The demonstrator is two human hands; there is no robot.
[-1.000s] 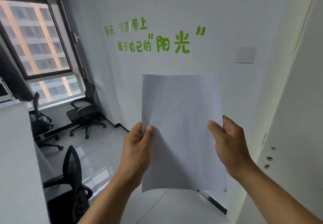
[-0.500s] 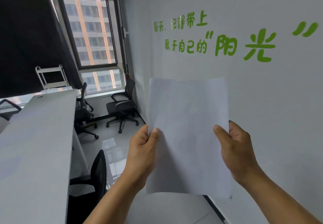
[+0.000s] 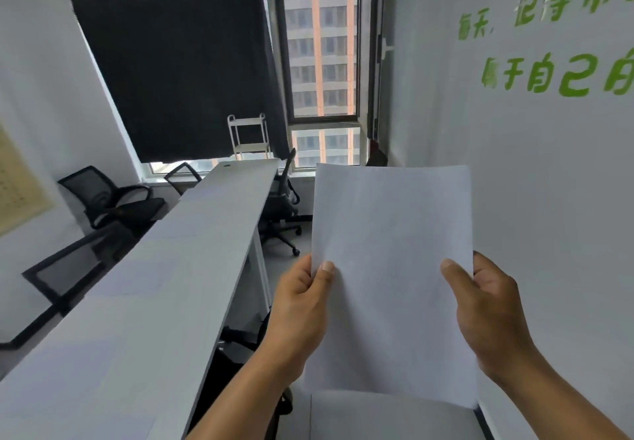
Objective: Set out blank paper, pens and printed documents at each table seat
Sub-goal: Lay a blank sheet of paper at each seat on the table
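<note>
Holding the paper (image 3: pixel 391 268) upright in the lower right of the frame, I have my left hand (image 3: pixel 302 306) pinching its left edge, thumb on the front, and my right hand (image 3: pixel 487 316) pinching the right edge the same way, fingers curled behind. Gripping both sides keeps the paper flat and stops it flopping, so I can likely lay it down squarely. I cannot tell whether it is one sheet or a thin stack, nor see any print on this face.

To the left runs the long white table (image 3: pixel 178 268), from lower left toward the window (image 3: pixel 322 48) at upper centre; faint pale sheets seem to lie on it already. Office chairs (image 3: pixel 113 199) stand along both sides. On the right the white wall with green lettering (image 3: pixel 549 62) stands close, so the aisle between table edge and wall looks narrow; open room lies leftward, over the tabletop.
</note>
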